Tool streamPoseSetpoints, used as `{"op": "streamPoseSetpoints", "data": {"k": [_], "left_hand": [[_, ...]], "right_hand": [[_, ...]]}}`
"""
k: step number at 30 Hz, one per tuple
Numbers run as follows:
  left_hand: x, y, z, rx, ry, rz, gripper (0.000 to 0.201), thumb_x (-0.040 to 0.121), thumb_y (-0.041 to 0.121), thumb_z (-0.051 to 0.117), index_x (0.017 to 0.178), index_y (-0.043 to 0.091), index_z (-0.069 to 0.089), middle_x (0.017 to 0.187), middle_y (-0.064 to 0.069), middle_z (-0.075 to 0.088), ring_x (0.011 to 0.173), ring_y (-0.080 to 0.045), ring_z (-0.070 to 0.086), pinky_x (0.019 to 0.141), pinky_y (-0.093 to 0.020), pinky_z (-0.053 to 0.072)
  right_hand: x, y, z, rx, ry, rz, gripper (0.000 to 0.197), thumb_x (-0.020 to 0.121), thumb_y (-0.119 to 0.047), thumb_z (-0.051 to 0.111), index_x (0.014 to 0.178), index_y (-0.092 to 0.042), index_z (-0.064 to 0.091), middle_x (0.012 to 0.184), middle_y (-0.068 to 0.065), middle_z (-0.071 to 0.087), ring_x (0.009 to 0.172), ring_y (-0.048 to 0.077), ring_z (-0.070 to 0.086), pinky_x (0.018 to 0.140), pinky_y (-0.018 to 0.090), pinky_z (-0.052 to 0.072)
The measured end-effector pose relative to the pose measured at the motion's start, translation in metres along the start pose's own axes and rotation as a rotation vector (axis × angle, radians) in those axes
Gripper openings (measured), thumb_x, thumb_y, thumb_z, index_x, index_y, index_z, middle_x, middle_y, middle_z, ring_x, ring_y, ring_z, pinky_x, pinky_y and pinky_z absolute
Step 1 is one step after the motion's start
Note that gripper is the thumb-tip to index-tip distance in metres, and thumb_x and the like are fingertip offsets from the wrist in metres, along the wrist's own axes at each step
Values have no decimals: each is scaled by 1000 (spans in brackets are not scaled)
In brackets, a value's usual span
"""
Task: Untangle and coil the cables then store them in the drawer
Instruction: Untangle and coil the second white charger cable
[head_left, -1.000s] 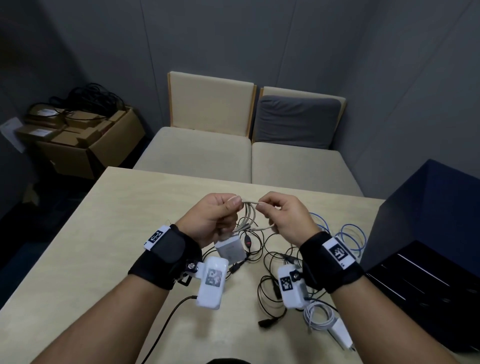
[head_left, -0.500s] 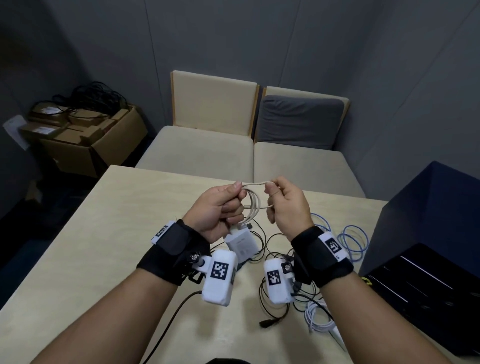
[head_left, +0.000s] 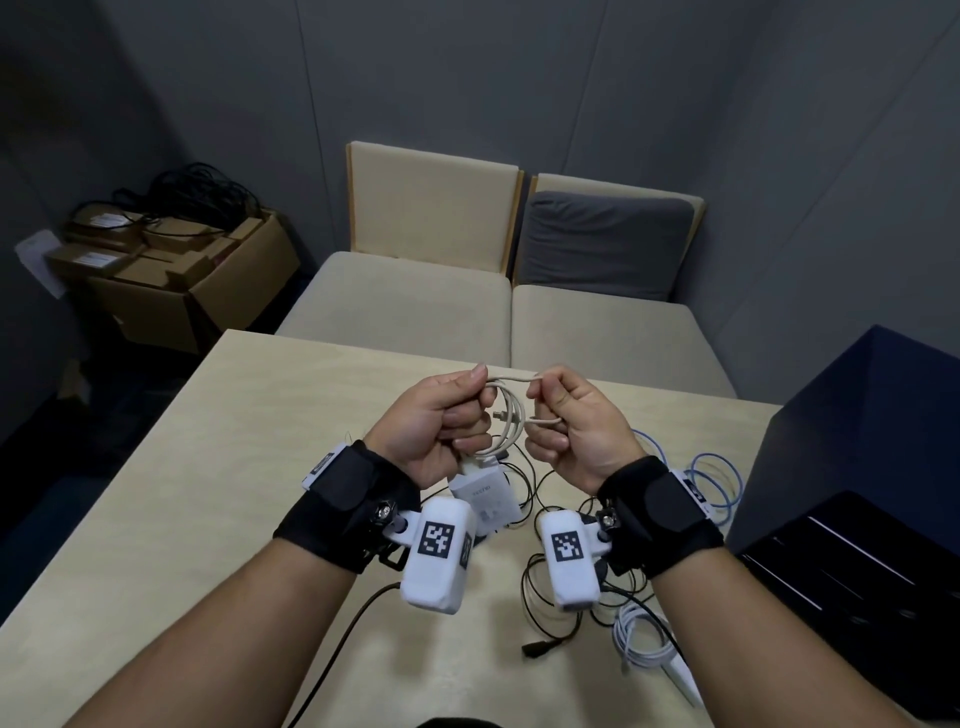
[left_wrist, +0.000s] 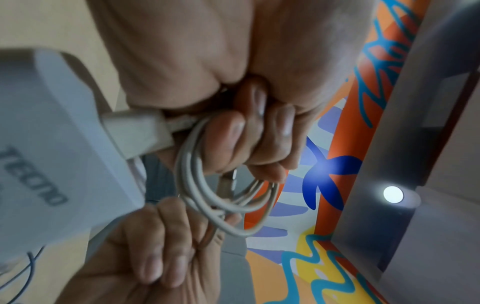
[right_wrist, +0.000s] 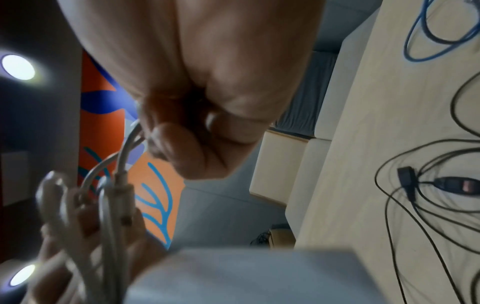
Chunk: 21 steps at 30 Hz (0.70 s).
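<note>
Both hands are raised above the table (head_left: 218, 467) with a grey-white charger cable (head_left: 511, 415) wound in small loops between them. My left hand (head_left: 447, 421) grips the coil (left_wrist: 205, 195), its fingers curled through the loops. My right hand (head_left: 566, 421) pinches a strand of the same cable (right_wrist: 127, 148) at the top and side of the coil. A white charger block (head_left: 485, 499) hangs from the cable below my left hand, its plug (left_wrist: 137, 131) at my left fingers. Tangled black cables (head_left: 566, 577) lie on the table beneath.
A blue cable coil (head_left: 711, 478) and a white cable bundle (head_left: 641, 636) lie on the table's right side. A dark blue drawer cabinet (head_left: 857, 493) stands at the right. Two beige seats (head_left: 493, 306) sit behind the table, cardboard boxes (head_left: 171, 270) at back left.
Both hands have risen and turned palms toward me, drawing the cable into tighter loops. The charger block has lifted with them.
</note>
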<state>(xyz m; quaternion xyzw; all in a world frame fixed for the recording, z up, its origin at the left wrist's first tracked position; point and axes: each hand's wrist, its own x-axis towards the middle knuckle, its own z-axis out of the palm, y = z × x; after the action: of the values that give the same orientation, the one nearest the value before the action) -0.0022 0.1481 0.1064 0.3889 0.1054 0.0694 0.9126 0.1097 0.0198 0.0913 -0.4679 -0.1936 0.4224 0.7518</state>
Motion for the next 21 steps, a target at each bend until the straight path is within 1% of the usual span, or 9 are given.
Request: {"op": "streamPoseSetpoints", "data": {"k": [5,8,12,14,15,16,17,18,21], "left_hand": [[-1,-2,3,-53,-44,-28,33,87,26,46,64,6,57,35,10,27,30,-1,23,38,-16,23],[0,-4,6,-85,-42,-40,32,87,29,45,67,5,53,34,10,27,29,-1,23,38,-15,23],[0,-5,9,-152,-30,-25,32,87,31,46,67,6,51,34,9,27,28,-2,25,36,-15,30],[2,-4,9,-173,-35,-2,34,87,31,45,65,7,53,35,9,28,29,-2,26,36,-15,30],[3,-3,9,-171,-37,7,34,88,30,45,65,7,54,36,9,28,29,-2,25,36,-14,28],[4,-1,8,-157,-32,12,34,88,30,45,66,7,54,36,9,29,30,-2,25,37,-14,27],[5,0,5,-129,-16,15,32,89,30,46,68,7,53,37,9,29,30,-2,24,37,-15,25],[6,0,3,-92,7,15,31,89,31,47,70,7,51,38,9,29,31,-2,23,39,-15,24],[9,-2,-5,-15,82,15,29,92,31,48,74,9,50,40,9,26,32,-3,20,41,-16,21]], "right_hand": [[1,5,-1,-67,26,1,17,87,-27,51,82,-11,53,47,-1,28,34,5,26,39,14,29],[3,12,6,-95,64,-17,21,93,-27,50,76,-19,59,62,6,26,36,6,27,39,15,29],[7,24,11,-227,99,-54,18,98,-25,50,83,-16,56,76,17,42,42,15,33,39,18,26],[9,30,11,-383,89,-46,21,101,-24,47,89,-17,63,82,29,54,57,26,46,47,26,35],[9,30,9,-484,79,-41,23,102,-25,46,93,-17,66,84,27,63,64,27,52,53,31,41],[9,28,7,-622,73,-42,24,102,-26,46,95,-20,68,81,12,70,66,22,57,59,33,44],[8,24,5,-796,77,-55,25,102,-27,45,96,-24,69,77,-4,69,65,9,56,63,31,45],[8,19,3,-975,98,-96,23,102,-28,45,101,-29,68,79,-11,64,67,2,53,69,27,43],[2,3,1,-1200,319,-354,23,99,-28,50,115,-22,66,102,-3,55,85,1,50,83,19,42]]}}
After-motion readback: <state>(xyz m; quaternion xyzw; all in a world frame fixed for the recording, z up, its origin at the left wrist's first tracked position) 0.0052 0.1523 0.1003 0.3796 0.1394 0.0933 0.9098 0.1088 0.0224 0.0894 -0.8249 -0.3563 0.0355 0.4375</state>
